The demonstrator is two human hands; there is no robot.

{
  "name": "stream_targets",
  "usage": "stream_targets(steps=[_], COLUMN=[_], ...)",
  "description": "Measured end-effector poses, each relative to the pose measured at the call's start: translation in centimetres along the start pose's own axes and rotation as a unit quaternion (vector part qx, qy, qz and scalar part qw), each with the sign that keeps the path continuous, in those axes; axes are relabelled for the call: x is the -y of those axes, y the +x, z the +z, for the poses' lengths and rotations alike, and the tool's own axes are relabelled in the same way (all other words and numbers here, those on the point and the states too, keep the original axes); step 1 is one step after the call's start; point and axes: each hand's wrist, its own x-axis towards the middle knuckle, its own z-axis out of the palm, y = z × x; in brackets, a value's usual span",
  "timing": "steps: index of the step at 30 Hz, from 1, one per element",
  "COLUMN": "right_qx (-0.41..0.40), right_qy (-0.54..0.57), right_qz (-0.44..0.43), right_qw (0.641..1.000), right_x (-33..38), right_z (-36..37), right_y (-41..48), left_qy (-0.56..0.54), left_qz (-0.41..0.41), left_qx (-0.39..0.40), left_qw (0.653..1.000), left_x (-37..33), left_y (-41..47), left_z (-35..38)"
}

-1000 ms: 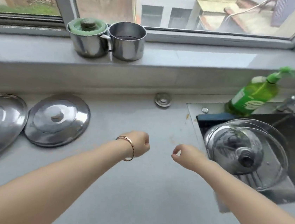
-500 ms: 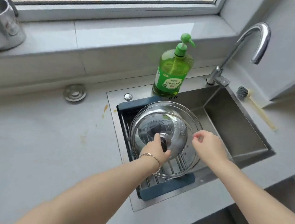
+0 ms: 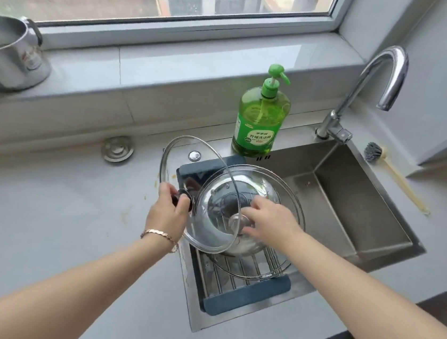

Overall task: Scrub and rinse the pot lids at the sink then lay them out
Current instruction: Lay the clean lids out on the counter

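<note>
The left hand grips the black knob of a glass lid and holds it tilted above the rack at the left of the sink. The right hand, fingers loosely spread, touches the second lid without closing on it. The step is picking up a lid; I think scrubbing needs the brush, far right.

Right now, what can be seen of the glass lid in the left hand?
The glass lid is round and clear with a thin metal rim and a dark knob. The left hand grips that knob, holding the lid tilted steeply over the sink's left edge, above a second lid. Whether its lower rim touches that lid is unclear.
</note>
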Motion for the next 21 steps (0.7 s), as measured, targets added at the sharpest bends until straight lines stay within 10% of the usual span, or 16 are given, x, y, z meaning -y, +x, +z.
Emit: stream_targets(steps=[12,21], right_qx=[0.183,-0.032], right_qy=[-0.259,-0.141], right_qz=[-0.293,-0.363], right_qw=[0.902,0.921], right_x=[0.5,-0.8], right_z=[1.5,3.9], right_y=[3.8,3.8], left_qy=[0.025,0.017], left_qz=[-0.046,-0.053], left_qx=[-0.021,-0.013], left_qw=[0.998,0.998], left_x=[3.9,4.6], left_y=[0.1,-0.5], left_z=[-3.5,-4.5])
